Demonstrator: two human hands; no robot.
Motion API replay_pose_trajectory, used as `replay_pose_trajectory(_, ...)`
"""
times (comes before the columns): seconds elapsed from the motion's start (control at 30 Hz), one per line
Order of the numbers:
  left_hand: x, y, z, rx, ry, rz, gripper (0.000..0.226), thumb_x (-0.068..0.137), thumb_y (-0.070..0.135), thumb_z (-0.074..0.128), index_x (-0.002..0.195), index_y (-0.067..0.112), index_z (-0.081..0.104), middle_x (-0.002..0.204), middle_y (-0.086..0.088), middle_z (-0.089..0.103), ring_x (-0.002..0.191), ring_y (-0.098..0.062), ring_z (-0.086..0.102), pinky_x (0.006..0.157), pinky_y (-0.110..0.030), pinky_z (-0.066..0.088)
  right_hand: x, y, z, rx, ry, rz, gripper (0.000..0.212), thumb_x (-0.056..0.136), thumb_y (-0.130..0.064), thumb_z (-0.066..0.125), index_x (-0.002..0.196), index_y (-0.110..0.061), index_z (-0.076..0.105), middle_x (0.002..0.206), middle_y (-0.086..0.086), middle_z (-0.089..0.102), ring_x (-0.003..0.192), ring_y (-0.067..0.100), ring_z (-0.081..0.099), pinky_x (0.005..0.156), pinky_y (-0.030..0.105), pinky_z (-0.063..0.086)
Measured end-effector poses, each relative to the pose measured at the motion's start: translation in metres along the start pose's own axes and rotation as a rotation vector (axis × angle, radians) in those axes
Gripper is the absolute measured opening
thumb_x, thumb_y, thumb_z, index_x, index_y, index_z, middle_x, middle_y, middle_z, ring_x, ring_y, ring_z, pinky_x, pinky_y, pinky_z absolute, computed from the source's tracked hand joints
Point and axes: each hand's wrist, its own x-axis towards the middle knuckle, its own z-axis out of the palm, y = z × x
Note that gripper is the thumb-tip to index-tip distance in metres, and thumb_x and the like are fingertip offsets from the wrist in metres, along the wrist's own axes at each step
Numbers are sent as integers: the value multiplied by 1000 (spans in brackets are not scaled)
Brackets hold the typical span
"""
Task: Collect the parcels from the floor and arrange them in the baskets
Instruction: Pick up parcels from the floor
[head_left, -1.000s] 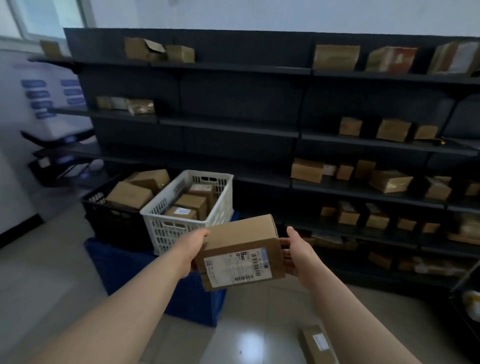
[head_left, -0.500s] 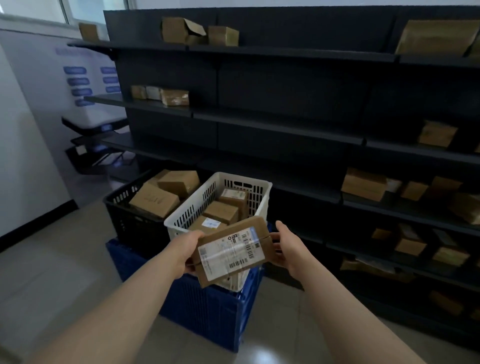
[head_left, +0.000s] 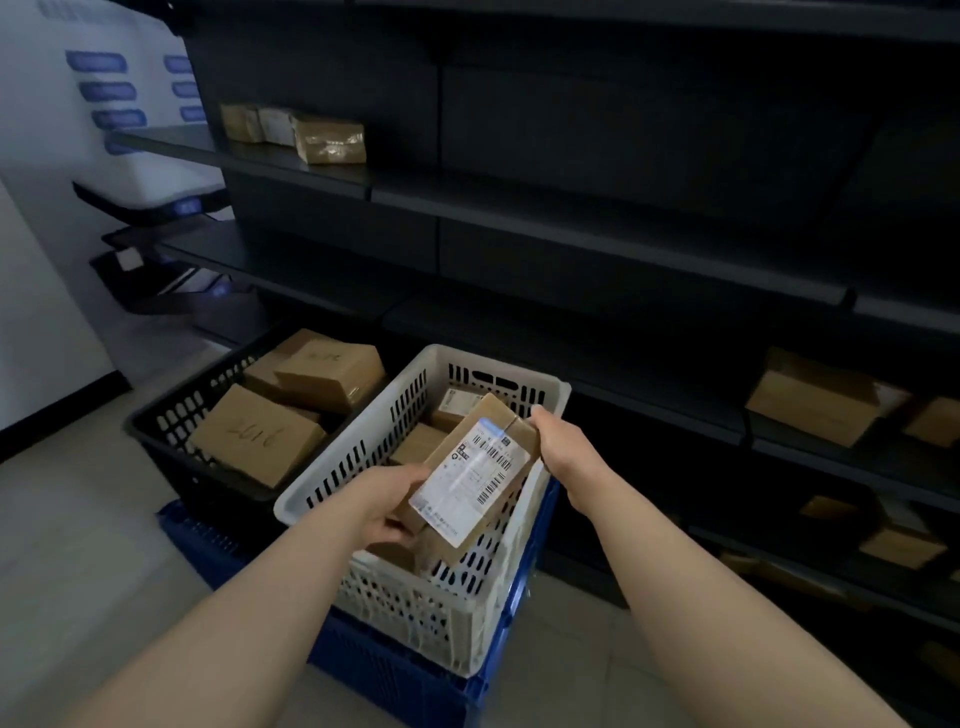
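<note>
Parcel stockroom, dark shelving (head_left: 597, 244) holding boxes (head_left: 330, 139), baskets (head_left: 332, 478)

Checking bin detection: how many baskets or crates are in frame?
3: black basket left, white basket right of it, blue crate underneath them. More may sit out of view.

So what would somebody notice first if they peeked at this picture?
Probably the labelled parcel, gripped by the left hand and the right hand over the white basket in the middle. Next comes the black basket to its left, holding brown parcels, with dark shelves behind.
</note>
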Motion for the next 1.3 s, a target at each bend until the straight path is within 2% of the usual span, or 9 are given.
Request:
replay_pose_trajectory(0.13,67,17,-3,88,-81,-64,15,92,15,63,101,3,67,96,-16,74,95,-27,70,92,-47,54,55,-3,14,-95,42,22,40,101,-43,29,106,-17,60,119,4,63,113,24,57,93,35,42)
replay_pose_trajectory(0.27,123,21,-6,184,-149,-134,19,95,21,60,102,4,66,88,-11,71,81,-22,66,79,-38,56,98,-1,27,-150,78,135,49,104,-39,26,127,-10,58,132,11,58,119,26,54,106,40,40)
replay_pose_trajectory(0.47,182,26,-14,282,-244,-228,21,92,26,64,102,8,66,92,-8,66,81,-20,62,74,-37,55,137,7,48,-304,116,256,50,105,-35,22,129,-6,54,128,17,56,119,32,52,104,41,39)
replay_pose_trajectory(0.6,205,34,-16,320,-326,-299,28,87,29,71,101,5,65,96,-12,67,87,-26,65,71,-38,58,158,13,53,-394,162,267,44,103,-37,18,103,-17,57,110,9,60,105,25,56,99,45,43)
replay_pose_trajectory(0.7,217,40,-13,358,-417,-350,38,86,28,71,113,3,63,104,-16,68,94,-30,67,70,-40,61,167,11,55,-413,220,263,51,103,-39,17,113,-14,60,114,9,62,109,26,57,100,46,43)
replay_pose_trajectory(0.93,223,31,-3,436,-458,-390,20,95,20,59,106,4,63,91,-13,71,85,-26,69,93,-47,53,164,17,60,-471,151,309,47,105,-20,15,124,-5,55,134,14,54,127,29,46,115,47,23)
replay_pose_trajectory(1.0,227,28,-3,446,-463,-405,18,97,20,56,102,5,63,92,-14,70,89,-28,68,99,-49,49,165,28,61,-513,131,319,47,103,-20,15,114,-6,59,128,12,58,124,29,48,117,49,17)
replay_pose_trajectory(1.17,228,30,0,511,-501,-388,43,94,25,61,130,4,54,126,-22,59,107,-35,64,95,-46,52,159,36,60,-472,122,370,40,101,-17,19,88,-16,57,124,11,59,127,33,46,118,50,17)
replay_pose_trajectory(1.3,224,42,9,441,-393,-242,17,99,19,51,109,8,59,124,-16,60,104,-29,59,91,-42,49,145,39,51,-374,116,284,41,103,-22,31,127,-4,59,135,12,57,127,29,48,113,39,30)
